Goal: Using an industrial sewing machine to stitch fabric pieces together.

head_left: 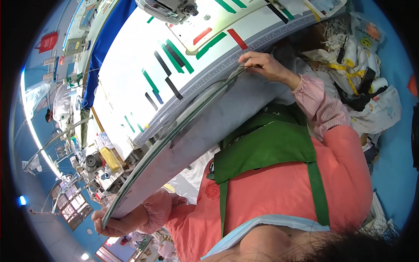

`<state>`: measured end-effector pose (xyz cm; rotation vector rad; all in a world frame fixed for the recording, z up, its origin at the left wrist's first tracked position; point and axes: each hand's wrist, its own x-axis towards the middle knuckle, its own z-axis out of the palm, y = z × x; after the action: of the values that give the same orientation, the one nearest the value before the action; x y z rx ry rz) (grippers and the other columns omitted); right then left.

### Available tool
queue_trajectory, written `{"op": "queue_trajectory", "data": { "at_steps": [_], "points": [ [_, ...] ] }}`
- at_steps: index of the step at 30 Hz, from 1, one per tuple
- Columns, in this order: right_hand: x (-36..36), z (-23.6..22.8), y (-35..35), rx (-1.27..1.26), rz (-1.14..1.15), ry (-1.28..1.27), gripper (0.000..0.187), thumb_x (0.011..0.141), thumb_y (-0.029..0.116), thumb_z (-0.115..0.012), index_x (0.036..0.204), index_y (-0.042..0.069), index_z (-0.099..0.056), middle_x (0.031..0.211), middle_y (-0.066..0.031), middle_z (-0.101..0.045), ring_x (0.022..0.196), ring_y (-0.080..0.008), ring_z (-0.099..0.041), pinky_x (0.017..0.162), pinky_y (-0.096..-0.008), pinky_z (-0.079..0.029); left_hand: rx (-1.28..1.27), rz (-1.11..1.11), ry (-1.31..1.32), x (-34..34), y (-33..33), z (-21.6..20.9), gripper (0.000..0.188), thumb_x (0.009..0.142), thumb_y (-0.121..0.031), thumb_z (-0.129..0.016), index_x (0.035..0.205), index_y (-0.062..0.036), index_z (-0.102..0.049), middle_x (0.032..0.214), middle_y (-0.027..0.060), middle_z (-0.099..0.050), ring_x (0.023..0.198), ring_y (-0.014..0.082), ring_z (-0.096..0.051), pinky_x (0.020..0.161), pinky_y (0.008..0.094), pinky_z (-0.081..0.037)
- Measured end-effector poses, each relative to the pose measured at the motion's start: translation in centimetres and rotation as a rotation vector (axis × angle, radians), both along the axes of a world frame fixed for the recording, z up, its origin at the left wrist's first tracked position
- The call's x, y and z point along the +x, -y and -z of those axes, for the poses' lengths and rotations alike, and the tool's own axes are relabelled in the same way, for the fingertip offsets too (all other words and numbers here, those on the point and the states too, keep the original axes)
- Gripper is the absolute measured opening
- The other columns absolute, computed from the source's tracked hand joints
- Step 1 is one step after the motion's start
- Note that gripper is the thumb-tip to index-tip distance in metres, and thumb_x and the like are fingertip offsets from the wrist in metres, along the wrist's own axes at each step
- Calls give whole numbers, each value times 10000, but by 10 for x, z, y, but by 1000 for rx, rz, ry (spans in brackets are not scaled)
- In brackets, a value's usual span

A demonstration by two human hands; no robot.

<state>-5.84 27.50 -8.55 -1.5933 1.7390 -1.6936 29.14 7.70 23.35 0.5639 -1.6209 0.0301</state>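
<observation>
A long piece of light grey fabric [209, 126] is stretched between my hands along the front of the sewing table. Dark green lines run along its folded edge. At the lower left, my left hand [124, 221] is closed around one end of that edge. Toward the upper right, my right hand [266, 67] pinches the other end between thumb and fingers, just off the table's front rim. The rest of the cloth drapes down over my green apron [266, 150]. A sewing machine head [168, 9] stands above the white tabletop [126, 65], beyond the cloth.
A clear ruler strip [198, 83] follows the table's front edge. Several green, black and red tape strips [212, 45] mark the top. At the right hang bags of scraps, a yellow measuring tape [349, 78] and thread cones [350, 53]. Other machines stand at the left.
</observation>
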Motion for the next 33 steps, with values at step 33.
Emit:
{"op": "queue_trajectory", "data": {
  "at_steps": [33],
  "points": [
    [14, -33, -79, 673, 315, 4, 93, 903, 79, -593, 955, 5, -612, 668, -89, -553, 544, -138, -511, 529, -279, -409, 1058, 70, -63, 76, 97, 308, 112, 864, -22, -599, 960, 9, -647, 836, 11, -611, 753, 92, -530, 693, 233, -433]
  ]
}}
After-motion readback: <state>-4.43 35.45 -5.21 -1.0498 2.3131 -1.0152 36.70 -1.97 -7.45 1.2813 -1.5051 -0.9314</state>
